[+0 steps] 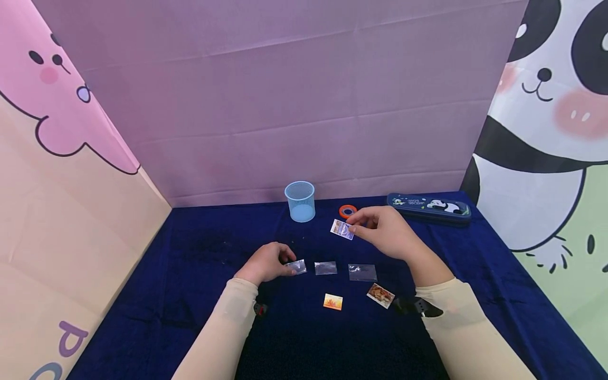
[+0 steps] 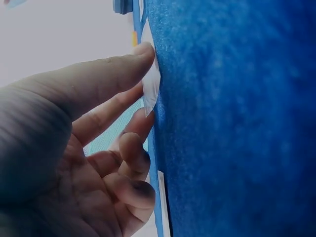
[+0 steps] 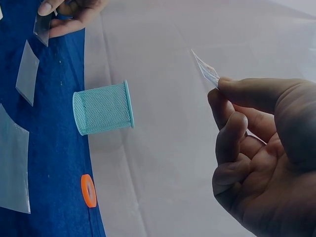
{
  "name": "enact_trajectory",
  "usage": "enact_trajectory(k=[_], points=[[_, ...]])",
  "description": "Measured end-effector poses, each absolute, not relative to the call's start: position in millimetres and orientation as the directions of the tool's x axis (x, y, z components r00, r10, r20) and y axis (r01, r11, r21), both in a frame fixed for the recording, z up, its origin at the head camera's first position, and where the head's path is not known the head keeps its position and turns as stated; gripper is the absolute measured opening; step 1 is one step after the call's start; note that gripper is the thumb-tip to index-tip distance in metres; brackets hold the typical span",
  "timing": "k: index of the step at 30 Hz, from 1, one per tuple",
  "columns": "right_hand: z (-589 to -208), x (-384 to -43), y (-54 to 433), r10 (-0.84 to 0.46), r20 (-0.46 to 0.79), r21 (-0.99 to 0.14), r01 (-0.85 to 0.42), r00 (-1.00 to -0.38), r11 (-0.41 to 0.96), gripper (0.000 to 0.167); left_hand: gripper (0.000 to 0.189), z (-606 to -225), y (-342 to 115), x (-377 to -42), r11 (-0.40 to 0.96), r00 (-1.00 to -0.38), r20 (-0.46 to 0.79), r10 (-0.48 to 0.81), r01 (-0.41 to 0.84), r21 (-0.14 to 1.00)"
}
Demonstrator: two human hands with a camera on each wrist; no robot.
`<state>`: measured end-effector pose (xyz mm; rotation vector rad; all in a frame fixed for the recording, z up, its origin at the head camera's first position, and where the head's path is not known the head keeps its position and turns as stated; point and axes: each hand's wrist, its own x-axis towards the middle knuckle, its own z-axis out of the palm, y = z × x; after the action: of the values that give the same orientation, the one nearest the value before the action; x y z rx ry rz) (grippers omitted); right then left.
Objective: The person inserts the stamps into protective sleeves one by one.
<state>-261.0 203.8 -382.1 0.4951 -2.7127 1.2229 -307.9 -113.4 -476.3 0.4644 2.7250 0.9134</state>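
My right hand (image 1: pixel 383 230) is raised over the cloth and pinches a small picture card (image 1: pixel 341 229) with a purple-blue print between thumb and fingertips. In the right wrist view the same card (image 3: pixel 207 71) is seen nearly edge-on. At the left, my left hand (image 1: pixel 269 263) pinches a small clear plastic bag (image 1: pixel 298 266) low over the cloth. Its thumb lies across the bag (image 2: pixel 151 89) in the left wrist view, with the fingers behind. Two more clear bags lie to the right, one middle-sized (image 1: pixel 325 268) and one larger (image 1: pixel 362 272).
An orange-yellow card (image 1: pixel 333 302) and a brown picture card (image 1: pixel 380 295) lie nearer me on the blue cloth (image 1: pixel 199 316). Along the back stand a light-blue mesh cup (image 1: pixel 300 203), an orange roll of tape (image 1: pixel 348 207) and a dark-blue panda pencil case (image 1: pixel 429 209), before a curtain (image 1: pixel 285 105).
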Motion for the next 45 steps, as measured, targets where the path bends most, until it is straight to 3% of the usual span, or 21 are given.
enact_trajectory(k=[25, 38, 45], points=[[-382, -260, 203, -0.246, 0.257, -0.704, -0.355, -0.935, 0.615, 0.006, 0.004, -470, -120, -310, 0.68, -0.905, -0.057, 0.422, 0.274, 0.68], [-382, -260, 204, -0.21, 0.258, -0.726, -0.333, -0.943, 0.601, 0.01, 0.014, -460, -133, -314, 0.601, -0.945, 0.081, 0.318, 0.267, 0.753], [-382, -260, 202, -0.207, 0.265, -0.745, -0.336, -0.942, 0.576, 0.011, 0.01, -444, -133, -309, 0.589, -0.947, 0.174, 0.269, 0.305, 0.749]])
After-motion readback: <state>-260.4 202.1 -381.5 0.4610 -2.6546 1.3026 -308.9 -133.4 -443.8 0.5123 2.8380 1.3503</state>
